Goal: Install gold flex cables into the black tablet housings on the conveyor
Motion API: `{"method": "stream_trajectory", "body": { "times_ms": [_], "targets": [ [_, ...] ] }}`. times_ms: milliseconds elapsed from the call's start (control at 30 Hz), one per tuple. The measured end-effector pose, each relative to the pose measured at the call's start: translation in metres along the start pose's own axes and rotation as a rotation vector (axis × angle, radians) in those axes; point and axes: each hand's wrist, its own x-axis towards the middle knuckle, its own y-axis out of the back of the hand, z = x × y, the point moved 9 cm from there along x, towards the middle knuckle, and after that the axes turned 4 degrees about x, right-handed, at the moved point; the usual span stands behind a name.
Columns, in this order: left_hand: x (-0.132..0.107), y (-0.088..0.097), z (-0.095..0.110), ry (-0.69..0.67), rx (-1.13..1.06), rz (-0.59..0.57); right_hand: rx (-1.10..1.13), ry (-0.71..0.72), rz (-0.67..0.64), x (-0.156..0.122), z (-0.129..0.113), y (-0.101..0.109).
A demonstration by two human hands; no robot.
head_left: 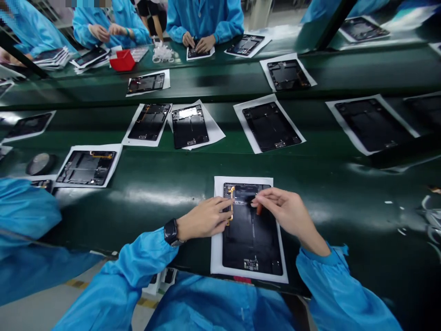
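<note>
In front of me a black tablet housing lies on a white sheet. My left hand rests over the housing's upper left, fingers stretched out and touching an orange flex cable that runs along that side. Above the housing's upper right, my right hand is closed in a pinch. A small orange-brown piece shows just below its fingertips; its kind is unclear. Near the housing's bottom edge sits a small circuit board.
Several tablet housings on white sheets lie across the green bench and the belt behind it. A round dark object stands at left, near a co-worker's blue sleeve. Across the line, co-workers sit by a red bin.
</note>
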Motion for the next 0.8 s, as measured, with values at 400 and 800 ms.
{"method": "stream_trajectory", "body": {
  "times_ms": [400,800],
  "targets": [
    [-0.01,0.002,0.004,-0.076,0.005,-0.007,-0.038,-0.203,-0.068,-0.038,0.019,-0.025],
    [-0.019,0.001,-0.013,-0.049,-0.222,0.162,-0.699,0.231,-0.072,-0.051,-0.021,-0.062]
  ]
}}
